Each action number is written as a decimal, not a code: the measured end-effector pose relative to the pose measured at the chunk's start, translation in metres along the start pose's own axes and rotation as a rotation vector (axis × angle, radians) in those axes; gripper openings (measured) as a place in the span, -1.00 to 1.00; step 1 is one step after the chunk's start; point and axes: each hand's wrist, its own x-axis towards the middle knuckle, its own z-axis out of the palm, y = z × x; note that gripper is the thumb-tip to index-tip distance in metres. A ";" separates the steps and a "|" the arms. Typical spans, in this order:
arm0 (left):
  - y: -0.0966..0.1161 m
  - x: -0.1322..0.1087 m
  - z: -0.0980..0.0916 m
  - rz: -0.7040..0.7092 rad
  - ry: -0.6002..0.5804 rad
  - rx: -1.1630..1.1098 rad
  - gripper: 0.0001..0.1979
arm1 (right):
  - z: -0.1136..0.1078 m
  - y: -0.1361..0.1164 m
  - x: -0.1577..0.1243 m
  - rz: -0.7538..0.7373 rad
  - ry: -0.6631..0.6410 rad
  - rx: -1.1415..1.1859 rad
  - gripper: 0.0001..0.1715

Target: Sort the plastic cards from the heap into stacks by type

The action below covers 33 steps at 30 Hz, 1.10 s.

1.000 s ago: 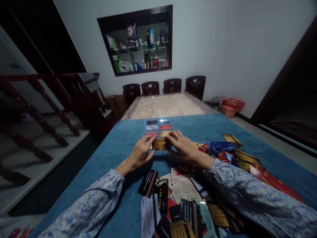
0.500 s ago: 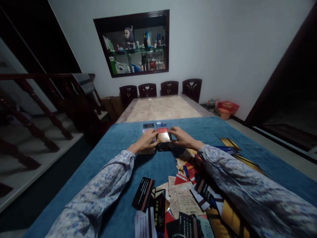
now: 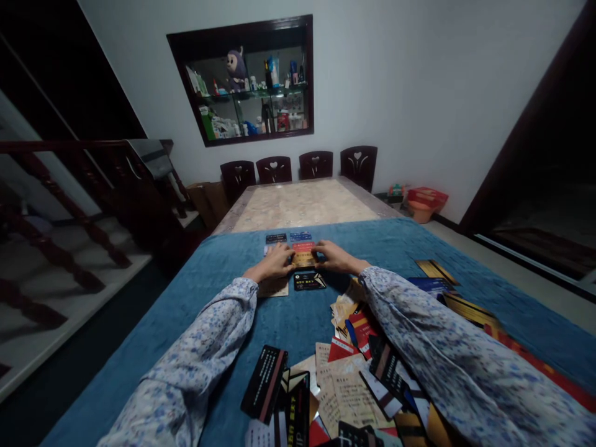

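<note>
A long counter [image 3: 295, 202] runs away from the person, its far part a bare marbled surface. A blue cloth [image 3: 218, 273] covers the near part. Two sleeves with a blue floral print reach forward over the cloth, one along each side.

A loose pile of cards [image 3: 351, 388] spreads over the near middle of the cloth and off to the right, partly under the right sleeve, its cards overlapping at many angles.

Beyond the pile, the left hand [image 3: 272, 262] and the right hand [image 3: 339, 257] face each other across a narrow gap, palms down. The fingertips of each come to opposite ends of a gold card [image 3: 304, 258], which lies between them. The card is directly right of the left hand and directly left of the right hand; neither is clearly nearer. The fingers look curled in at its short edges, but whether they clamp it or only rest against it, I cannot tell.

The gold card's long axis runs crosswise, from hand to hand, with a long edge toward the person. It looks flat or nearly so; its lettering is too small to read.

Just beyond it is a red card [image 3: 304, 246], and farther on a blue card [image 3: 300, 236] with a small dark card [image 3: 276, 238] to its left. Just nearer the person lies a black VIP card [image 3: 309, 282], also crosswise, and a beige card [image 3: 274, 288] shows partly below the left hand.
</note>
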 end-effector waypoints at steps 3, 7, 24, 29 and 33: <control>0.001 0.002 0.002 -0.006 -0.008 -0.005 -0.62 | 0.003 0.003 0.001 0.004 -0.008 0.005 -0.60; 0.003 0.006 0.003 -0.011 -0.031 0.003 -0.66 | 0.005 0.005 0.002 0.013 -0.017 0.009 -0.64; 0.001 0.009 0.007 -0.032 -0.082 -0.009 -0.72 | 0.010 0.005 -0.001 0.034 -0.044 -0.009 -0.69; 0.003 0.010 0.006 -0.025 -0.089 -0.009 -0.75 | 0.009 0.004 -0.002 0.058 -0.055 -0.029 -0.69; 0.003 0.011 0.008 -0.030 -0.091 -0.014 -0.72 | 0.007 0.003 -0.001 0.065 -0.080 -0.043 -0.67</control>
